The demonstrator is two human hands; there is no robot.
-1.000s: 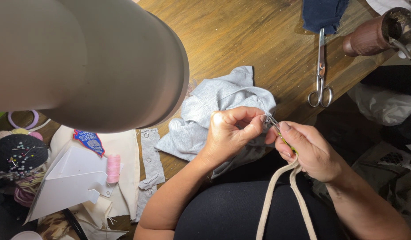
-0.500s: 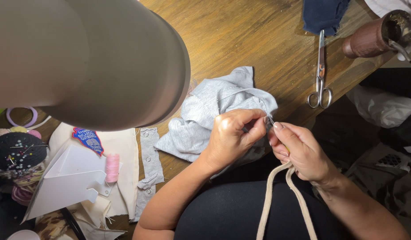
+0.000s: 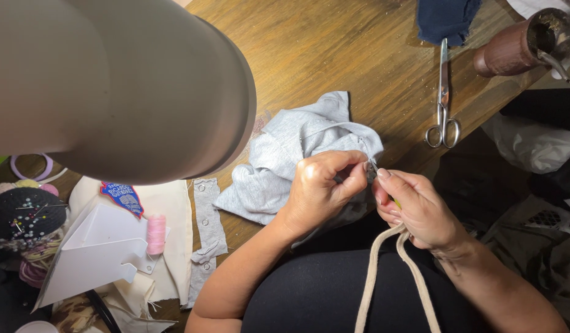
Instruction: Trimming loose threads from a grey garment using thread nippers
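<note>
While both hands meet at the table edge, fingers pinch shut.

Left hand [image 3: 322,188] grips a fold of grey cloth [image 3: 285,163] lying on the wooden table [image 3: 334,55]; right hand [image 3: 417,209] closes around a beige cord [image 3: 374,277], scissors [image 3: 443,98] nearby.

The cloth [image 3: 285,160] lies on the bench [image 3: 334,49]. The scissors [image 3: 443,98] lie to its right. The thread spool [image 3: 155,234] lies to its left, nearer.
</note>
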